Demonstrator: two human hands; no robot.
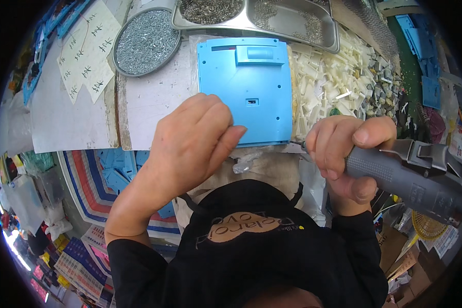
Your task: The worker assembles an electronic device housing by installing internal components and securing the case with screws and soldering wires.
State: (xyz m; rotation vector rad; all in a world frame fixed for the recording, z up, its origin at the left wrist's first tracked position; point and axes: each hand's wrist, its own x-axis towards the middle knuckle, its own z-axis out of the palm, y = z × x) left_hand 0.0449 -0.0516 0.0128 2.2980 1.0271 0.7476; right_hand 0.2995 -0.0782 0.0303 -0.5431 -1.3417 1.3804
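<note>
Nearest, at the bottom, is the person's black-clad torso (pixel 262 241), with both forearms reaching away from it. The left hand (pixel 192 138) is loosely curled, thumb near the fingertips; whether it pinches anything small cannot be told. The right hand (pixel 336 143) is wrapped around a grey powered screwdriver (pixel 416 179), whose thin bit (pixel 296 143) points left at the panel's near right corner; whether they touch is unclear.

That light-blue plastic panel (pixel 251 82) lies flat on the worktop (pixel 143 110), straight ahead, its slightly longer axis running away from the person. The left hand is nearer, covering its near left corner; the right is just outside the opposite near corner.

To the left, below the worktop, a striped sack (pixel 90 179) holds blue plastic parts (pixel 118 172). Pale plastic pieces (pixel 318 82) crowd the panel's right side. Beyond, at upper left, is a round dish (pixel 138 74) of silvery screws (pixel 146 41); behind the panel stands a divided metal tray (pixel 287 31) of small hardware.
</note>
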